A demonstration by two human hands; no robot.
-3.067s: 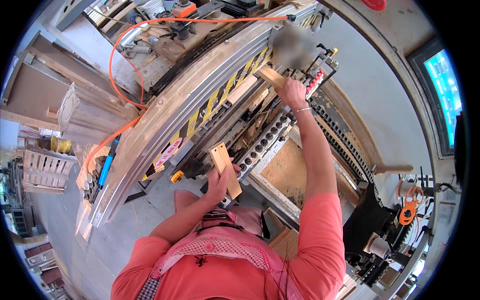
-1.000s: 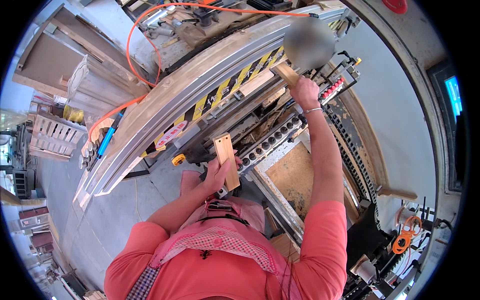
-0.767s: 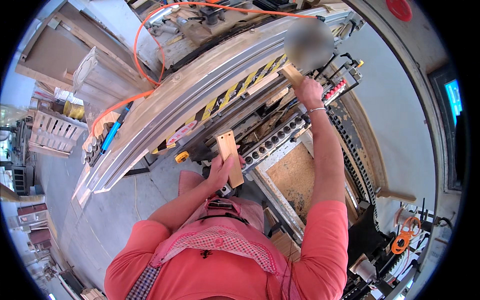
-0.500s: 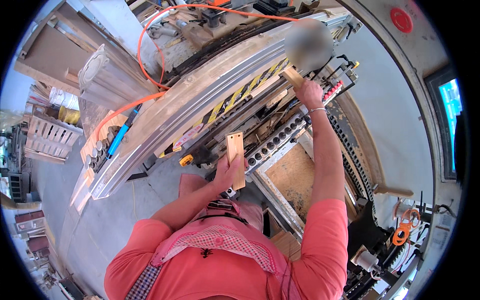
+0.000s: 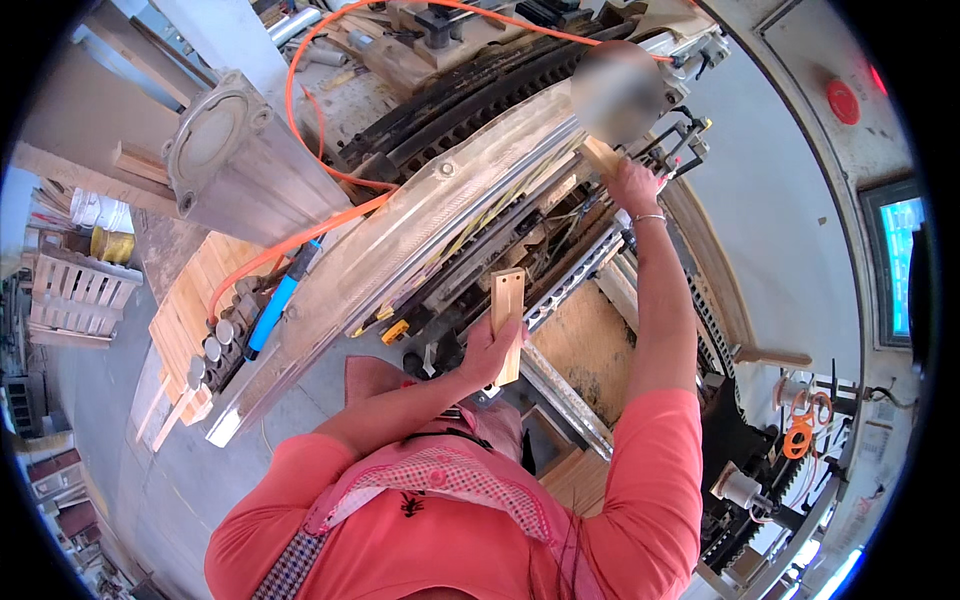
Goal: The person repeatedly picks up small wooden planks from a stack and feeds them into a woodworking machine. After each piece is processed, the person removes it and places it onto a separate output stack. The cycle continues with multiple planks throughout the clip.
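Note:
My left hand [image 5: 490, 350] is closed around a short, pale wooden block [image 5: 508, 298] held nearly upright in front of my body. Two small dark holes show near the block's top end. Further off to the right, my right hand [image 5: 635, 188] grips another pale wooden piece [image 5: 600, 155] over the machine's far end. A blurred round patch covers the area just beyond that piece, so its far end is hard to make out. Between and beneath my hands runs the machine bed [image 5: 575, 275], with metal rails and mechanical parts.
A long, dusty machine beam [image 5: 440, 185] crosses diagonally, with a grey metal housing [image 5: 260, 165], an orange hose [image 5: 290, 90] and a blue cylinder [image 5: 272, 312] by it. Wooden strips [image 5: 190, 320] lie at left. A red button [image 5: 843, 101] and lit screen [image 5: 903, 265] are at right.
The view has shifted, and the beam and grey housing look closer. My left hand and its block appear further right, while my right hand still holds its wooden piece near the far end.

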